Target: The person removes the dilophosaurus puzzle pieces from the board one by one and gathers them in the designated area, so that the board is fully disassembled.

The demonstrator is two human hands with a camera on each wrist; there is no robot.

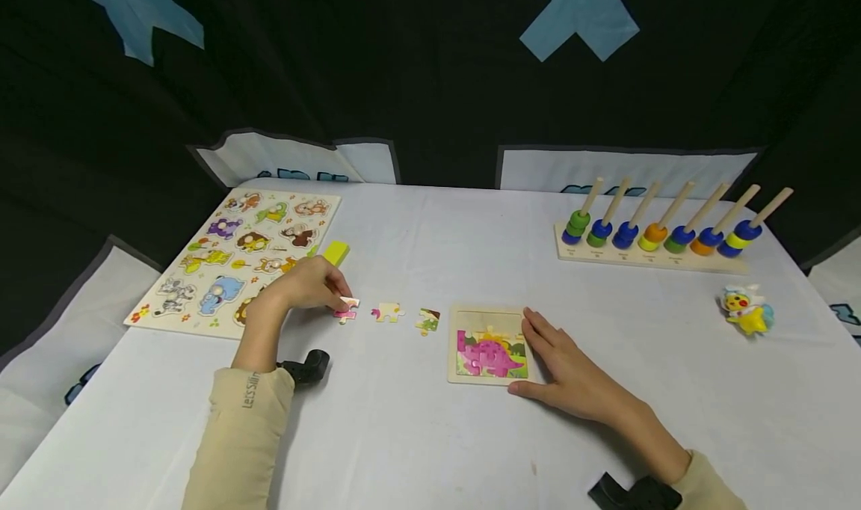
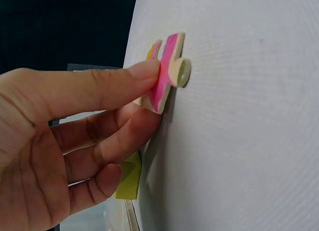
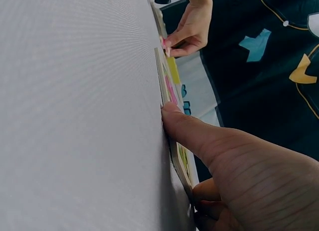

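My left hand (image 1: 306, 286) pinches a pink jigsaw piece (image 2: 167, 76) between thumb and fingers, just above the white tabletop. To its right lie two loose pieces: one cream with a pink edge (image 1: 388, 312), the other green and brown (image 1: 427, 321). A small wooden puzzle board (image 1: 452, 345) holds joined pieces forming a pink dinosaur (image 1: 494, 359); bare wood shows along the top of its recess. My right hand (image 1: 572, 375) rests against this board's right side, fingers extended along the edge and thumb by the lower right corner. In the right wrist view, the thumb (image 3: 187, 126) touches the board's edge.
A large animal puzzle board (image 1: 229, 263) lies at the left, with a yellow-green block (image 1: 335, 253) beside it. A wooden peg rack (image 1: 646, 254) with colored rings stands at the back right. Nearer sits a small yellow toy figure (image 1: 747, 312).
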